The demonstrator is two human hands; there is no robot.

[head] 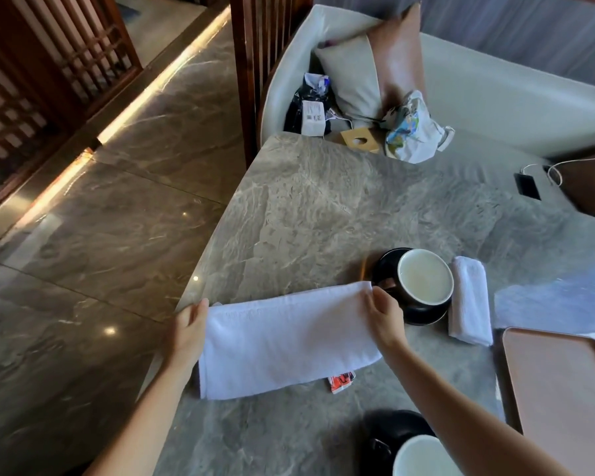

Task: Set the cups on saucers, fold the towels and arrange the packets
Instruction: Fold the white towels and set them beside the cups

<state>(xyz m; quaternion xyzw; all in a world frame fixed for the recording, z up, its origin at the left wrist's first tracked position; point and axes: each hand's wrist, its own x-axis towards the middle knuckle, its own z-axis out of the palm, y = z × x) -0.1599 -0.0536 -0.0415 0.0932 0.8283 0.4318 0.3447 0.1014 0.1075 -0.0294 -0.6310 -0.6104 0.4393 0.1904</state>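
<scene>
Pinching the far corners of a white towel (pixel 285 341), the left hand (pixel 188 329) and right hand (pixel 385 314) each close thumb and fingers on the cloth, which lies spread on the grey table (pixel 306 214). A red packet (pixel 340 381) peeks from under its near edge. Right of it, a cup (pixel 425 281) sits on a black saucer (pixel 383 266), a folded towel (pixel 469 300) just beside.

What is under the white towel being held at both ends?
A red-and-white packet pokes out beneath the towel near its right corner; the rest of it, and anything else underneath, is covered.
</scene>
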